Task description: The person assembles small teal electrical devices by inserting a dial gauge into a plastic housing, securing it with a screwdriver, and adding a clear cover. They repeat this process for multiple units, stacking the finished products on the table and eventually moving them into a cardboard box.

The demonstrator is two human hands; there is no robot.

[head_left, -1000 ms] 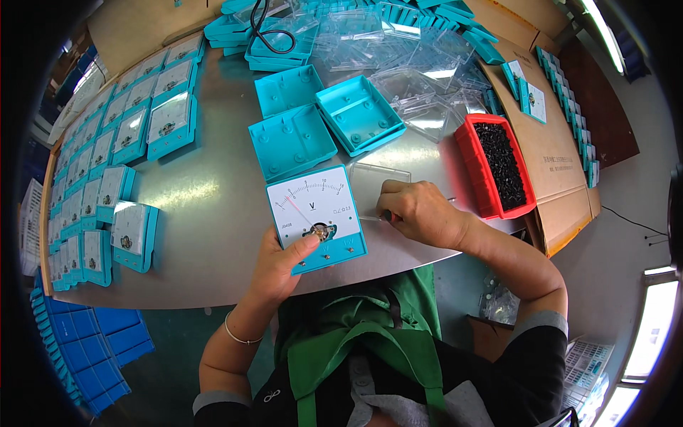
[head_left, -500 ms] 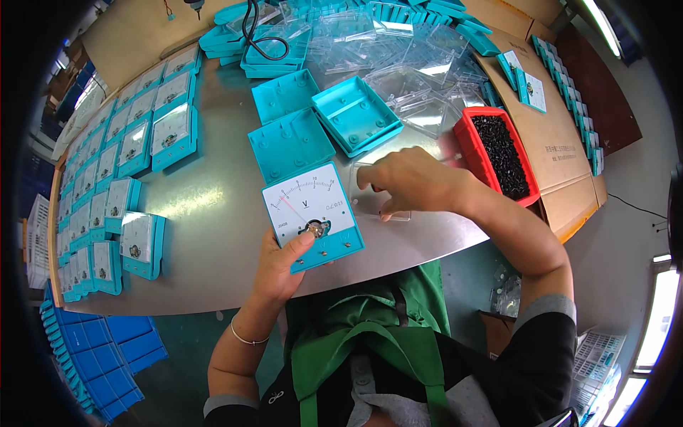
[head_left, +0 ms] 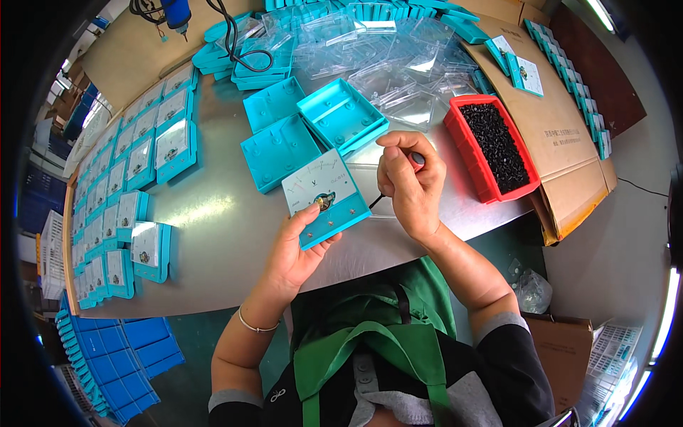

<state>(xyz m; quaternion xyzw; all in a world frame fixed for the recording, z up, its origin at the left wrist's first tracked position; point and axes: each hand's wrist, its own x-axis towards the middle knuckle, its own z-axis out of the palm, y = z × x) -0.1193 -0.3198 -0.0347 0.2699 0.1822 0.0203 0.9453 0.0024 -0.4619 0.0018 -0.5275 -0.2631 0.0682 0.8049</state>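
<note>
— Left hand (head_left: 295, 238), to begin: how is it placed?

— It pinches a square turquoise plastic meter with a flat white face (head_left: 336, 215), thumb on the front beside the round opening with its metal mechanism. The meter tilts, raised over a shiny metal counter (head_left: 203, 249).

— Any writing?

— A curved printed scale, a letter beneath it and small marks near the edges; the smooth turquoise strip below carries little metal studs.

— And the right hand (head_left: 413, 188)?

— At three o'clock from the meter, fingers curled tight round a slim screwdriver-like tool with a red-and-dark handle (head_left: 417, 160). Its thin black shaft points at the meter's right corner; whether they touch, I cannot tell.

— Around the meter?

— Twelve o'clock, a shallow turquoise plastic box (head_left: 341, 112); one, jumbled clear, glossy plastic covers (head_left: 398, 71); between two and three, a red rectangular plastic bin (head_left: 469, 153) of small black pieces (head_left: 494, 146), beside printed brown cardboard (head_left: 562, 156); nine, rows of white-faced turquoise meters (head_left: 141, 160).
</note>
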